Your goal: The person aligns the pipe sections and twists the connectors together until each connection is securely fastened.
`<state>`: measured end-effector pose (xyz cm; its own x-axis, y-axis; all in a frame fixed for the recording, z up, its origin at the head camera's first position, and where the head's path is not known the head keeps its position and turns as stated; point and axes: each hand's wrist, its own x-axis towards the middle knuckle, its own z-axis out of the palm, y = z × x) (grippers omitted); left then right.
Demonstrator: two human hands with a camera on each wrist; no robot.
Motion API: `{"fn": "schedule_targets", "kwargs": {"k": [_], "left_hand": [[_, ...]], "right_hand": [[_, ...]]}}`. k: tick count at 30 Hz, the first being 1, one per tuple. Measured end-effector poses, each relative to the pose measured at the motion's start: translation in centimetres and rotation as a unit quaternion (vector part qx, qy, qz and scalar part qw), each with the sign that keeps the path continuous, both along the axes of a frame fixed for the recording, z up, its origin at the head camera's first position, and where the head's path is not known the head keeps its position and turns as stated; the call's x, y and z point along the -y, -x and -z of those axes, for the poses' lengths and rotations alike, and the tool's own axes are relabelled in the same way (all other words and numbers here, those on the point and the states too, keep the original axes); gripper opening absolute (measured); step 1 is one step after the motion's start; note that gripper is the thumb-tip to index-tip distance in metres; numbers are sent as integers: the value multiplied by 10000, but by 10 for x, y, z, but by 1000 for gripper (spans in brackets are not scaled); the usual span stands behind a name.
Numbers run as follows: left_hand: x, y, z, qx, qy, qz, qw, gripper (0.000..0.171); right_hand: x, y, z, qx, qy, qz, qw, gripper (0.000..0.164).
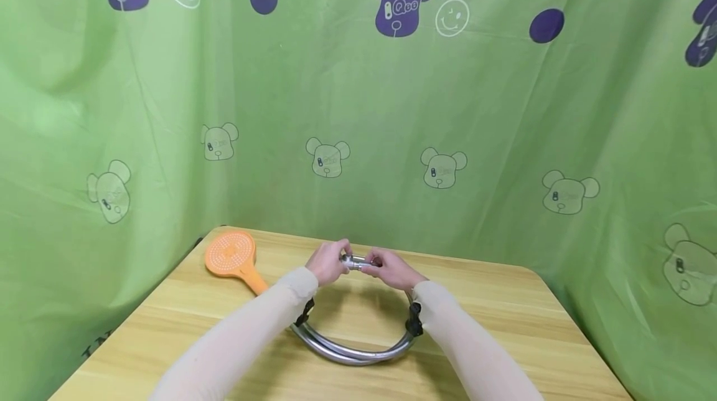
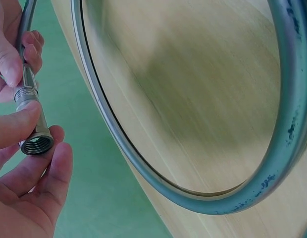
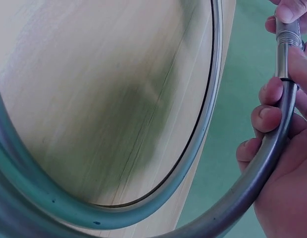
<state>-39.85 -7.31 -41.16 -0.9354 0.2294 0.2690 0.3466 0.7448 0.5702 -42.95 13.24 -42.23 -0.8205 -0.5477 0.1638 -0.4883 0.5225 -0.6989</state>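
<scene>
A coiled silver shower hose rests in loops on the table, between and beneath the forearms. My left hand pinches a metal connector at the hose's raised end between thumb and fingers. Its open mouth shows threads inside, in the left wrist view. Just behind the connector, my right hand grips the hose's metal end sleeve, fingers wrapped along the hose. A ring of threads shows between the two hands. To the left lies an orange shower head, its handle partly hidden by the left forearm.
The wood-grain table has its far edge just beyond the hands. A green curtain printed with bears hangs behind and on both sides. Black straps sit at the wrists, close to the hose loops.
</scene>
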Motion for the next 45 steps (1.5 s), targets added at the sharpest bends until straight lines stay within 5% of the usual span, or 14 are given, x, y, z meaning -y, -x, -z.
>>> {"fn": "schedule_targets", "kwargs": {"k": [8,25,40,45], "left_hand": [[-1,0,1,61,-39,-13,10000,32],[-4,0,1,81,-152,-47,9998,32],[-1,-3,0,10,-144,17,9999,31],[-1,-3,0,-30,-131,2,9999,31]], "right_hand": [[-2,3,2,-144,-272,-109,9995,30],[-3,0,-1,130,193,-133,9996,16],[-2,-2,-4,32,-346,-211,9992,25],[0,-2,-3,242,-168,-63,9995,20]]}}
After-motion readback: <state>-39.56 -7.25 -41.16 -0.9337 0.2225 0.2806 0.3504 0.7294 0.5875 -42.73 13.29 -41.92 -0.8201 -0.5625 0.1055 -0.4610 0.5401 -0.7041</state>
